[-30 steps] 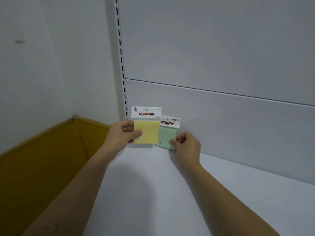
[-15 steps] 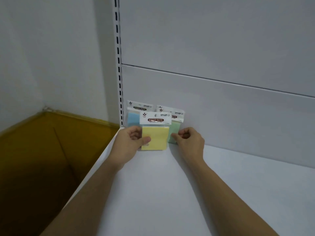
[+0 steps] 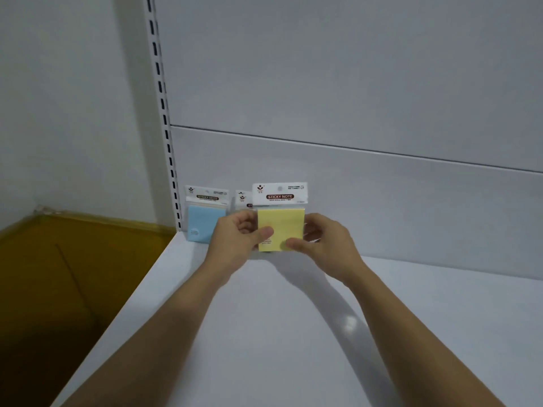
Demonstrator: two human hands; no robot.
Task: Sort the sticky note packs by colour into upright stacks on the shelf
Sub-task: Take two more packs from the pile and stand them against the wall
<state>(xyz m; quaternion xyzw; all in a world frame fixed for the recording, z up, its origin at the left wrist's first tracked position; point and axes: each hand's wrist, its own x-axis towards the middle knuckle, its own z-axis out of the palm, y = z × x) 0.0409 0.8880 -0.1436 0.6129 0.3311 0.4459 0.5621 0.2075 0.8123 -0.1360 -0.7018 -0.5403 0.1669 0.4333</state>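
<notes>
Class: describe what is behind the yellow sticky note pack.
Another pack's white header peeks out beside the yellow pack; its pad colour is covered by it and the left hand.

Yellow pack [image 3: 280, 227] upright, white header card on top, pinched at its lower sides by left hand [image 3: 235, 239] and right hand [image 3: 326, 245]. Blue pack [image 3: 204, 223] standing at the shelf's [image 3: 264, 333] back left corner. Third pack [image 3: 243, 198] behind the yellow, only its header showing.

**Colours on the shelf**

I see a yellow sticky note pack [image 3: 280, 229] under a white header card [image 3: 279, 190] with a dark red label. The blue sticky note pack [image 3: 202, 223] seems to have the same header. The shelf [image 3: 293, 333] is pale grey-white. The slotted upright [image 3: 164, 113] is white with black dashes, and the cardboard box [image 3: 58, 274] is mustard brown.
</notes>
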